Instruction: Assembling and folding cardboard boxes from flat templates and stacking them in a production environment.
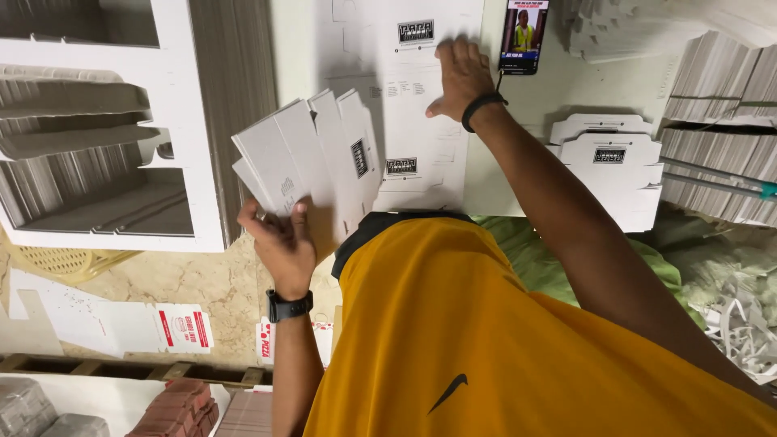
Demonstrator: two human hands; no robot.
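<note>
White cardboard is what both hands are handling. Left hand (pixel 279 235), black watch at the wrist, is raised beside the torso with the forearm running up from the bottom edge; its fingers are clamping the lower corner of a fanned bundle of flat box blanks (pixel 312 158), thumb over the front face. Right hand (pixel 461 77), black band at the wrist, is reaching far forward on a straight arm and is pressing palm-down, fingers spread, on a flat cardboard sheet (pixel 421 129) lying on the work surface; it is gripping nothing. Hands are well apart.

Work surface (pixel 299 40) is pale and is lying directly ahead of the person, who is wearing an orange shirt. A phone (pixel 522 36) with a lit screen is resting just beside the right hand's fingertips. A small pile of folded white boxes (pixel 607 166) is sitting to the right of the arm, and tall stacks of blanks (pixel 720 105) are filling the right edge. White shelving (pixel 182 121) holding more cardboard is standing at left. Stone-pattern floor (pixel 218 291) is showing below it, with printed red-and-white flat cartons (pixel 182 328) lying on it. Shredded paper offcuts (pixel 740 311) are piling up at lower right.

Blanks in the left hand are white, unfolded, slightly splayed, each carrying a small black printed panel. Sheet under the right hand is also white, die-cut, with black printed panels near both ends.
</note>
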